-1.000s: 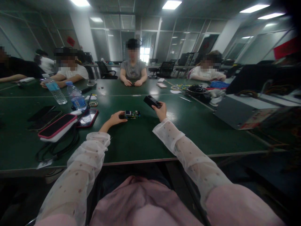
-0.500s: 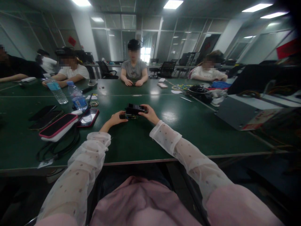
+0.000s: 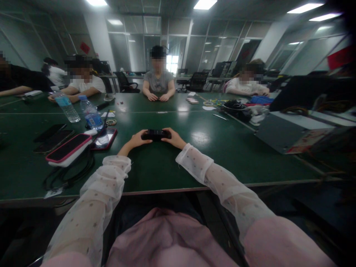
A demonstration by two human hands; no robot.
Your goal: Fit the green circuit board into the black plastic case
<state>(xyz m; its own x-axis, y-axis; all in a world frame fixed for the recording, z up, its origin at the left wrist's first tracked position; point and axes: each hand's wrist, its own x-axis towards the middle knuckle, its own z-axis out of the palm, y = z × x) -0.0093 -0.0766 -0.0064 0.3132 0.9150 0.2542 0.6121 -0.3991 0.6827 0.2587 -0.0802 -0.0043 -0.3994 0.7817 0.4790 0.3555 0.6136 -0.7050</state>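
Note:
A small black device [image 3: 156, 135] lies level between my hands, low over the green table [image 3: 167, 167]. My left hand [image 3: 137, 140] grips its left end, thumb on the near side. Around its right end my right hand [image 3: 175, 138] is closed, thumb at the near edge. The top looks dark and glossy; its finer details are too small to make out. No green circuit board shows now.
At the left are a phone in a pink case [image 3: 69, 147], a red-edged phone [image 3: 105, 139], black cables and two water bottles [image 3: 93, 115]. A grey metal box [image 3: 289, 131] stands at the right. Several people sit around the table.
My right hand has brought the tilted black part down over the circuit board, so both now form one level black body. My left hand has hardly moved.

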